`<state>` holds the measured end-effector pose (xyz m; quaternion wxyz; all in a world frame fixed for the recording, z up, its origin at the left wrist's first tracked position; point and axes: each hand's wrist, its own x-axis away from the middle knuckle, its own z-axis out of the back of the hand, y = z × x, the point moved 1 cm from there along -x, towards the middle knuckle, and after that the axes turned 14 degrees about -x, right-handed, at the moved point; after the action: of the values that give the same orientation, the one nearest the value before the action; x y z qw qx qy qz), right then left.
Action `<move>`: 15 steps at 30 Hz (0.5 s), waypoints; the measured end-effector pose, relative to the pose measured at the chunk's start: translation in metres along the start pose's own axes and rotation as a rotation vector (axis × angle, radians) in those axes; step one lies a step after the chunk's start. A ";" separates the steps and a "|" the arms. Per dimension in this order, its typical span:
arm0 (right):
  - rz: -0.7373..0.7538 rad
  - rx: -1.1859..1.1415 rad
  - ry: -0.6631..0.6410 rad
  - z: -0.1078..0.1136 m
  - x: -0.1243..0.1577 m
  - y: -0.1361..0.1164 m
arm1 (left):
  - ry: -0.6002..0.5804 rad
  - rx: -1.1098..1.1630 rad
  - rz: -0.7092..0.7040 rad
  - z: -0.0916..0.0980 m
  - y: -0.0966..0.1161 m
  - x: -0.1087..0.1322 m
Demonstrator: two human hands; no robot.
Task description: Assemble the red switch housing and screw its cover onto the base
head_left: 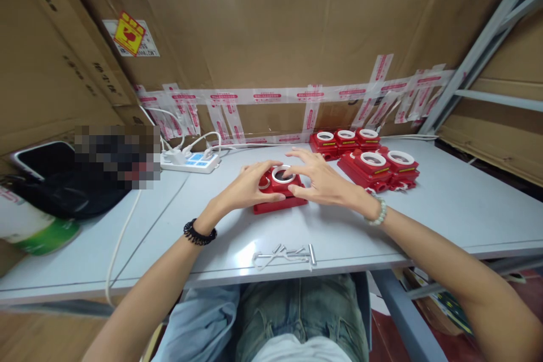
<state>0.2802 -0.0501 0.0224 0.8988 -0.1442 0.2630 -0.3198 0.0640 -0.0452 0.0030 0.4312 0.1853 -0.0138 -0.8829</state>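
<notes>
A red box with a white ring [283, 202] on its top lies on the table in front of me, with a dark centre inside the ring. My left hand [250, 185] grips its left side, thumb along the front and fingers over the top. From the right, my right hand [323, 178] reaches over the ring, its fingers spread and the index fingertip at the ring's edge. Whether that fingertip presses on the ring I cannot tell. Nearer to me on the table are several small metal screws and a T-shaped metal tool [313, 254], with a white cord loop beside them.
Several similar red boxes [368, 165] stand at the back right. A white power strip [193, 162] with plugs sits at the back left, its cable [123, 232] crossing the table. Further left are a phone [44, 159], a black bag and a green-white container [46, 237]. Cardboard [271, 22] walls the back.
</notes>
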 end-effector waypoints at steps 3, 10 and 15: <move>0.002 0.009 -0.006 0.001 0.001 0.000 | -0.014 0.004 -0.010 0.000 0.001 0.000; 0.031 0.028 -0.020 0.000 0.001 0.001 | -0.038 -0.020 -0.007 -0.001 0.002 -0.001; 0.026 0.038 -0.031 0.001 0.001 0.001 | -0.036 0.001 0.000 -0.002 -0.001 -0.002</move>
<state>0.2818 -0.0496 0.0221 0.9094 -0.1286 0.2447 -0.3109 0.0650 -0.0433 0.0020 0.4308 0.1697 -0.0222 -0.8861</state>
